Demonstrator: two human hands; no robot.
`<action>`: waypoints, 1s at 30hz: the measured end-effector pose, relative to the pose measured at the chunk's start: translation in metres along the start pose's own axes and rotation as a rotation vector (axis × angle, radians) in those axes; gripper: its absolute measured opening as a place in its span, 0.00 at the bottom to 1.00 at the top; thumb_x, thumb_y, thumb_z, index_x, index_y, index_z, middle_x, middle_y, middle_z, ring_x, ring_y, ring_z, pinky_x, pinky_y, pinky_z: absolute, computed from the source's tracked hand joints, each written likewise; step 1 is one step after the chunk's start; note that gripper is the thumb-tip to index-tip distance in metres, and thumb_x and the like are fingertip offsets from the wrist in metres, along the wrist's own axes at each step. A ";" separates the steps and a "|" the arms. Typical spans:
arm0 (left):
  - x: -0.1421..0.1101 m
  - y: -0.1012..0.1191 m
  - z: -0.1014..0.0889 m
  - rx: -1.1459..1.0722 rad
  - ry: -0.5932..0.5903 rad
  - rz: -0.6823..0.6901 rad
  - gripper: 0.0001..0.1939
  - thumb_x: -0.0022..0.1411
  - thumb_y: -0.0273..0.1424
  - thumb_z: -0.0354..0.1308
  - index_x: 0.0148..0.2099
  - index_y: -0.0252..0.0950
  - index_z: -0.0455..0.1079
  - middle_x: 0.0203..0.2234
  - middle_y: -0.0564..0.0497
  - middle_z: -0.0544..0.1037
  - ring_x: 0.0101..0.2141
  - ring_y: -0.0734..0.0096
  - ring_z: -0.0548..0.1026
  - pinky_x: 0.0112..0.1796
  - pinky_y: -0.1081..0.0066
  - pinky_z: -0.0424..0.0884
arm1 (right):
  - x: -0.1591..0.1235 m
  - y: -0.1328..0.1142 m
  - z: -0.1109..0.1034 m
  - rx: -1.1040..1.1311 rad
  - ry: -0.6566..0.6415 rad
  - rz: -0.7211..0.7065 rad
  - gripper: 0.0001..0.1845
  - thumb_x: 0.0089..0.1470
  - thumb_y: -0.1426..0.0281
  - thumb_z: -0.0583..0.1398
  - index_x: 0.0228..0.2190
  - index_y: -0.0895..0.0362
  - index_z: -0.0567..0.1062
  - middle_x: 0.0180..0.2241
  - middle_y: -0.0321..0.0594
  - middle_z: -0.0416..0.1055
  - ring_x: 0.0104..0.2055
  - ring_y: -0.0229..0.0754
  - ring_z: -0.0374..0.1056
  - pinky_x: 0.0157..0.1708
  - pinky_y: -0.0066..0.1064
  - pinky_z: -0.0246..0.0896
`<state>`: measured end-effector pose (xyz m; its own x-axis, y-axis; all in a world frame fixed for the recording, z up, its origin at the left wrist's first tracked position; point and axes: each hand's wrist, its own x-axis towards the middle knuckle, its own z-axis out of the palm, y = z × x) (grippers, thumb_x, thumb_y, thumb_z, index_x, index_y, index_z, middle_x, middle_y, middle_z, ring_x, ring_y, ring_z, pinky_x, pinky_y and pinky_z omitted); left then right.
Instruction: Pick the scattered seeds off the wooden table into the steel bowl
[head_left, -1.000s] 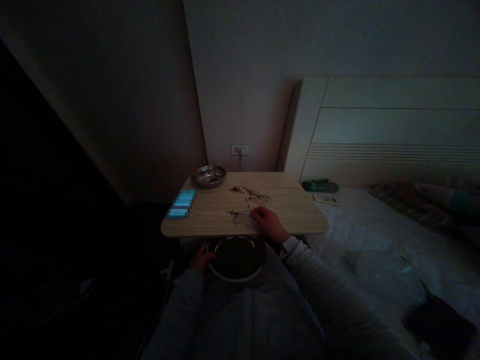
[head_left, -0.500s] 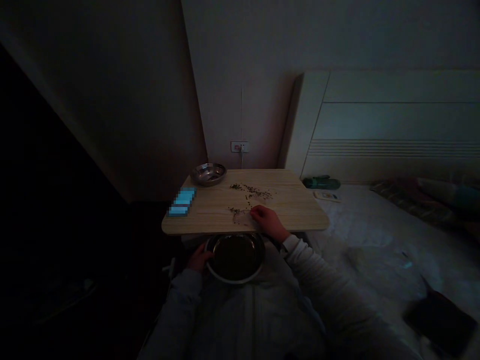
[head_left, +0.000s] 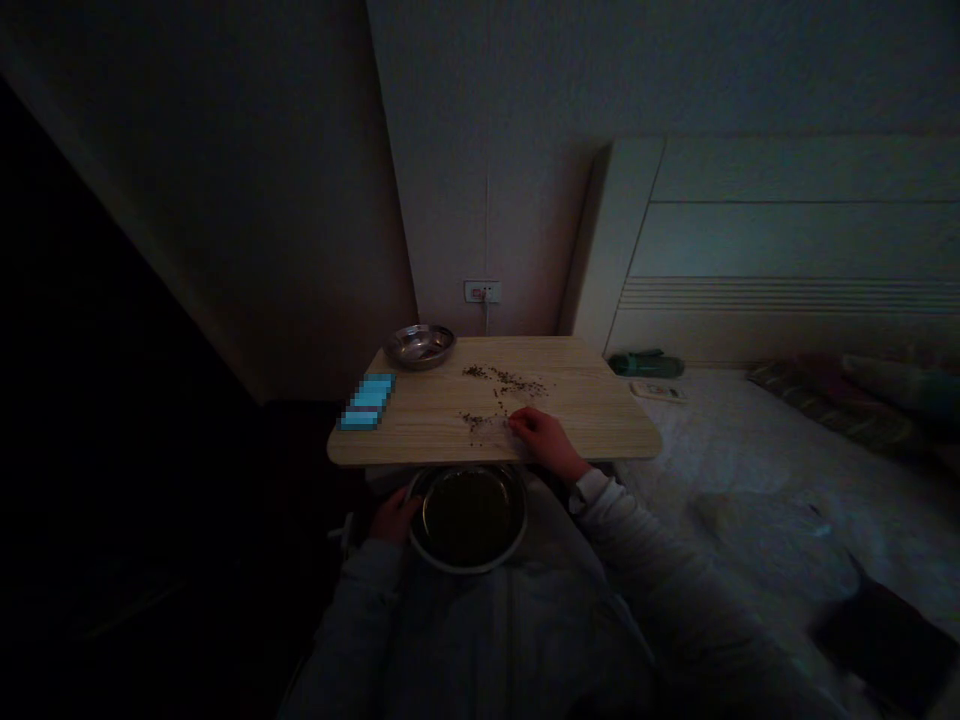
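Note:
My left hand (head_left: 394, 515) grips the left rim of a round metal basin (head_left: 468, 568) on my lap, just below the table's front edge. Dark contents fill its bottom, too dim to make out. Over the front of the light wooden table (head_left: 405, 425), my right hand (head_left: 541, 436) has its thumb and fingertips pinched together; whatever is between them is too small to name. Small dark grains (head_left: 514, 381) lie scattered in the middle of the tabletop, with a looser patch just left of my right fingertips.
A shiny steel bowl (head_left: 420, 358) stands at the table's back left corner. In front of it lies a phone with a blurred lit screen (head_left: 367, 402). On the bed to the right are a green bottle (head_left: 646, 363), a pale remote control (head_left: 658, 392) and a dark flat object (head_left: 885, 635).
My right hand has shifted very slightly right, its fingertips still pinched. My left hand keeps its hold on the basin. The whole view has moved a little.

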<state>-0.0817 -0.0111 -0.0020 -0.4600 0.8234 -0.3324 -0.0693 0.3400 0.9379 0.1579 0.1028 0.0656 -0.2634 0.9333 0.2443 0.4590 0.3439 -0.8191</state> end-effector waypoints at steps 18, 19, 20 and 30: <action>-0.013 -0.005 -0.008 -0.159 -0.077 -0.009 0.22 0.31 0.21 0.56 0.35 0.37 0.73 0.18 0.56 0.75 0.26 0.65 0.73 0.32 0.67 0.68 | -0.003 0.018 -0.005 0.246 0.093 0.131 0.11 0.42 0.62 0.56 0.26 0.58 0.71 0.25 0.37 0.71 0.29 0.38 0.65 0.33 0.29 0.58; -0.014 -0.005 -0.009 -0.166 -0.089 -0.011 0.23 0.31 0.21 0.55 0.35 0.37 0.73 0.18 0.56 0.75 0.26 0.66 0.73 0.31 0.67 0.68 | -0.002 0.018 -0.005 0.253 0.092 0.130 0.12 0.42 0.62 0.56 0.26 0.58 0.71 0.25 0.37 0.71 0.30 0.38 0.65 0.33 0.30 0.59; -0.014 -0.005 -0.010 -0.169 -0.100 -0.014 0.24 0.30 0.20 0.54 0.36 0.36 0.73 0.18 0.56 0.75 0.25 0.66 0.73 0.30 0.68 0.67 | -0.003 0.019 -0.005 0.256 0.090 0.128 0.12 0.42 0.62 0.56 0.27 0.58 0.71 0.25 0.37 0.71 0.30 0.38 0.65 0.33 0.30 0.58; -0.005 -0.015 -0.016 -0.228 -0.053 -0.106 0.23 0.29 0.24 0.58 0.36 0.35 0.72 0.21 0.54 0.77 0.26 0.65 0.73 0.33 0.66 0.67 | -0.003 0.021 -0.004 0.252 0.086 0.115 0.13 0.42 0.61 0.56 0.27 0.58 0.71 0.25 0.38 0.71 0.29 0.38 0.65 0.33 0.30 0.58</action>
<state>-0.0923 -0.0274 -0.0128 -0.3925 0.8133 -0.4296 -0.3151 0.3199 0.8935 0.1714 0.1073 0.0500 -0.1438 0.9737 0.1764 0.2539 0.2086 -0.9445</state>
